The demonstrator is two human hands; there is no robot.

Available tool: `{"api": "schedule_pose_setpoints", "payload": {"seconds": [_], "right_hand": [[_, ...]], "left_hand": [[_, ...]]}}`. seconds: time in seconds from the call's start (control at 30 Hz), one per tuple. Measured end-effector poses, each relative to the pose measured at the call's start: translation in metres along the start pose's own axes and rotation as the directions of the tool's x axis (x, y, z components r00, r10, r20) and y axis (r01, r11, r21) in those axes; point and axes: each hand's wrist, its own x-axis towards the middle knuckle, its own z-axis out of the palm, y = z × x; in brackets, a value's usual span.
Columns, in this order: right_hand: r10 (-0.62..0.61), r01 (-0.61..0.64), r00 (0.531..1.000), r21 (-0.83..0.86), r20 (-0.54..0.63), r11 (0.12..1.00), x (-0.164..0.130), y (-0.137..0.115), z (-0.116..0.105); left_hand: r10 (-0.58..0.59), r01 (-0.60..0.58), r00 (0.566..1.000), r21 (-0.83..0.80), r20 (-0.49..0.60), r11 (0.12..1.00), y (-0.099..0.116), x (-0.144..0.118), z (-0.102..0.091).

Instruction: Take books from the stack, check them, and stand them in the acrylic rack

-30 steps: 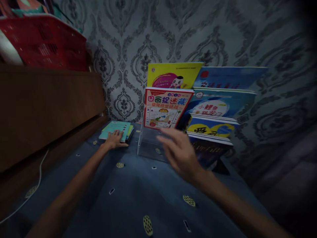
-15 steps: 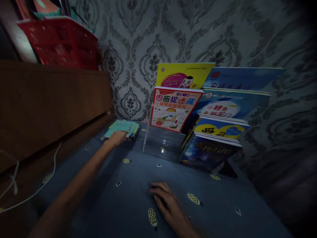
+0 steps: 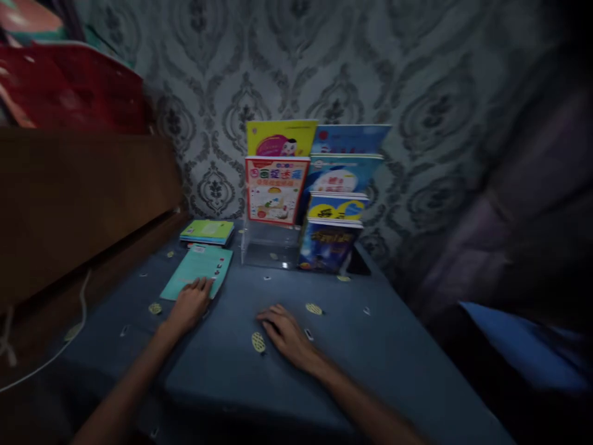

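Note:
A thin teal book lies at a slant on the left part of the table. My left hand is closed on its near right corner, fingers bent over the cover; the thumb is not clearly visible. Just behind it sits a small pile of books with a lime-green one on top. My right hand rests on the tablecloth with nothing in it, its fingers loosely bent and a little apart.
A clear acrylic stand holds several books in tiers, among them a red-bordered picture book and a dark blue book. Left are a wooden cabinet, a red basket and a white cable. The patterned blue tablecloth covers the table.
My left hand has drawn the teal book off the pile and toward me, uncovering the lime-green book. My right hand stays on the table. The view has shifted back and to the right.

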Motion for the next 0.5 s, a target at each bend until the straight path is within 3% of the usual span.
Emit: {"api": "schedule_pose_setpoints", "payload": {"seconds": [0.13,0.27,0.33,0.43,0.5], "right_hand": [[-0.037,0.033,0.999,-0.123,-0.028,0.992,-0.002,0.01,0.008],[-0.047,0.038,0.998,-0.251,-0.032,0.967,0.0,0.009,0.012],[-0.083,0.088,0.996,-0.346,0.029,0.934,0.003,0.004,0.012],[-0.08,0.093,0.995,-0.36,0.051,0.928,0.007,0.002,0.007],[-0.098,0.125,0.991,-0.402,0.086,0.907,0.008,0.004,0.005]], "left_hand": [[-0.002,0.011,0.994,0.076,-0.111,0.997,0.014,-0.015,0.009],[0.018,-0.005,0.988,0.085,-0.151,0.996,0.021,-0.029,0.016],[0.022,-0.014,0.985,0.049,-0.173,0.999,0.019,-0.034,0.021],[-0.041,0.037,0.976,-0.024,-0.214,0.999,0.009,-0.034,0.032],[-0.112,0.102,0.983,-0.072,-0.149,0.992,-0.001,-0.029,0.041]]}}
